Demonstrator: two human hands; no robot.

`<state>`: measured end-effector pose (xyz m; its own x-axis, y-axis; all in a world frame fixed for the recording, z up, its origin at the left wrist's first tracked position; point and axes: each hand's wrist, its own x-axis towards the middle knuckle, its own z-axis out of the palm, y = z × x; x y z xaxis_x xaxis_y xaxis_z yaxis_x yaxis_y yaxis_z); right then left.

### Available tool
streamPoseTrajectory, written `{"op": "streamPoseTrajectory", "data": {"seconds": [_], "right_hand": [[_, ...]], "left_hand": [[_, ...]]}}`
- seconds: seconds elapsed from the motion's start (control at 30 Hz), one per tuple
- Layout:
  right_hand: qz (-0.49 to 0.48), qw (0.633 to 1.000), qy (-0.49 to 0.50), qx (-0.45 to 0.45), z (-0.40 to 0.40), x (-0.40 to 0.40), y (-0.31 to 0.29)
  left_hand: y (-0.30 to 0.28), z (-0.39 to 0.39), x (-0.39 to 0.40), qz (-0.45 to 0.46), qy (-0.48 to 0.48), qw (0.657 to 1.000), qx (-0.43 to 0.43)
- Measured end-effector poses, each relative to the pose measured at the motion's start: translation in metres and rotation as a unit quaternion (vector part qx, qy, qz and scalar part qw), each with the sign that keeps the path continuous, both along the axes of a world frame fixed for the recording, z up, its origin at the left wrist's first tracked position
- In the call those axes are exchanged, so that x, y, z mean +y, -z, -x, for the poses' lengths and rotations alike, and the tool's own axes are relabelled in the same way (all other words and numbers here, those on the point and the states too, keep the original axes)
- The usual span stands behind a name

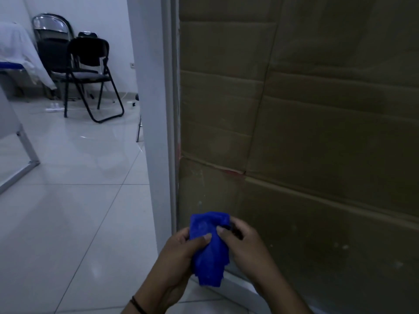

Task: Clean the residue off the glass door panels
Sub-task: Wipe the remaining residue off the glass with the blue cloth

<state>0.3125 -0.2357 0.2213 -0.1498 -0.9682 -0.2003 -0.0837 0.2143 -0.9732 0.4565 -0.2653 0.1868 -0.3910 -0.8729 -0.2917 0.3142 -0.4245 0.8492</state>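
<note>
Holding: left hand (181, 250) and right hand (244, 243) both pinch the bunched blue cloth (209, 245).
Cloth axis: roughly vertical, loose end hanging down.
Place: low before the glass door panel (317, 155), near its white frame (167, 109).

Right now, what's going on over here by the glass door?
A person is low down by the glass door panel, holding a bunched blue cloth in both hands. The left hand grips it from the side and the right hand pinches its top. The cloth is not touching the glass at this moment. Pale specks of residue show on the lower part of the panel, and brown cardboard sits behind the glass. A black folding chair stands in the room to the left.
</note>
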Motion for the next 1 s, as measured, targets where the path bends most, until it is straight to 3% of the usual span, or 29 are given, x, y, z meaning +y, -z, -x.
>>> {"op": "streamPoseTrajectory", "data": {"seconds": [0.1,0.17,0.23,0.33,0.53,0.63,0.73,0.87,0.93,1.0], "right_hand": [[0.019,0.995,0.074,0.069,0.009,0.001,0.014],[0.05,0.987,0.11,0.103,0.016,0.002,0.021],[0.072,0.983,0.134,0.101,0.021,0.003,0.024],[0.091,0.982,0.14,0.093,0.024,0.007,0.024],[0.126,0.98,0.149,0.047,0.043,0.02,0.024],[0.12,0.978,0.17,0.036,0.055,0.025,0.027],[0.102,0.976,0.19,0.04,0.066,0.028,0.031],[0.107,0.971,0.211,0.034,0.077,0.028,0.032],[0.107,0.971,0.213,0.031,0.08,0.03,0.034],[0.102,0.971,0.211,0.036,0.083,0.032,0.036]], "left_hand": [[-0.001,0.001,-0.005,0.057,-0.193,0.978,-0.056],[-0.008,0.001,-0.014,0.163,-0.33,0.919,-0.141],[-0.018,0.003,-0.031,0.272,-0.404,0.852,-0.192],[-0.03,0.012,-0.065,0.381,-0.422,0.786,-0.243],[-0.007,0.04,-0.093,0.528,-0.323,0.695,-0.366],[0.03,0.065,-0.071,0.562,-0.202,0.706,-0.38],[0.055,0.085,-0.048,0.516,-0.125,0.77,-0.354],[0.056,0.077,-0.041,0.34,-0.292,0.857,-0.253],[0.055,0.056,-0.052,0.255,-0.395,0.85,-0.238],[0.056,0.035,-0.068,0.23,-0.422,0.835,-0.269]]}}
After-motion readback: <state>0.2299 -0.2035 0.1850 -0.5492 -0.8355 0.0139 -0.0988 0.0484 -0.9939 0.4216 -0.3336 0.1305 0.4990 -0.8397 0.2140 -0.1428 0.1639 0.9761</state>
